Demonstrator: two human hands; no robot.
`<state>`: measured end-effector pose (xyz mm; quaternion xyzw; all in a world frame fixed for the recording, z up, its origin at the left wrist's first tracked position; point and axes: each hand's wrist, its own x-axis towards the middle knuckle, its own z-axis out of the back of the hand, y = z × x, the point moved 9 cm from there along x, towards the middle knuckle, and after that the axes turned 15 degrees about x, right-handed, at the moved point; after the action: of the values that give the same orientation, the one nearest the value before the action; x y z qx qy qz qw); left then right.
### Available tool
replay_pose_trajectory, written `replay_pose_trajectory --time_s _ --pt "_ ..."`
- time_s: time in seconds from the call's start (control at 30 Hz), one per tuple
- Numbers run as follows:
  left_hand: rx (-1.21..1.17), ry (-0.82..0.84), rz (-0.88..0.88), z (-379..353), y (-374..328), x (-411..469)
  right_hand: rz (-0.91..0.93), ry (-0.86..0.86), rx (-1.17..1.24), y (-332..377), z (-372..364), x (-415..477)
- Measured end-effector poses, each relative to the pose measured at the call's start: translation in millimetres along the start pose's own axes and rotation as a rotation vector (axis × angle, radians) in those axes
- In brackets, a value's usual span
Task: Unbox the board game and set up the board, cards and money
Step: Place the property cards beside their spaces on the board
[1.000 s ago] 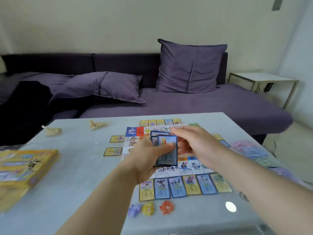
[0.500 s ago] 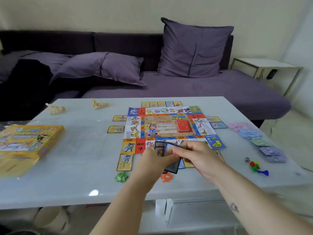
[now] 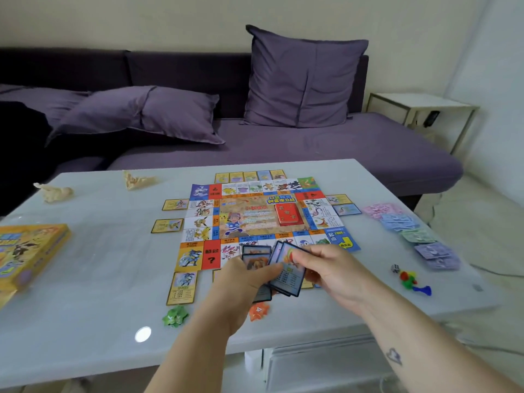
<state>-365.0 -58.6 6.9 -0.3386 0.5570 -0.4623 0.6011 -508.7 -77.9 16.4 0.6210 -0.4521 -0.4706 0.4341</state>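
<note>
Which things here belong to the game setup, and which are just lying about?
Setup: board, held blue cards, yellow cards, red deck, money piles, game box, tokens.
Lying about: crumpled beige scraps, purple cushions, side table.

I count one board, one yellow box, five money piles at right, two star tokens, one die; the cards I hold overlap too much.
</note>
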Motion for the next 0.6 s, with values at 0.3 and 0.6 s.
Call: replay_pose_trajectory --time_s 0.3,0.6 --pt "-0.375 0.059 0.100 -48 -10 19 0.051 -0.193 0.138 -1 39 1" --pt "-0.463 0.164 0.095 -77 -25 34 0.030 -0.189 0.124 21 76 3"
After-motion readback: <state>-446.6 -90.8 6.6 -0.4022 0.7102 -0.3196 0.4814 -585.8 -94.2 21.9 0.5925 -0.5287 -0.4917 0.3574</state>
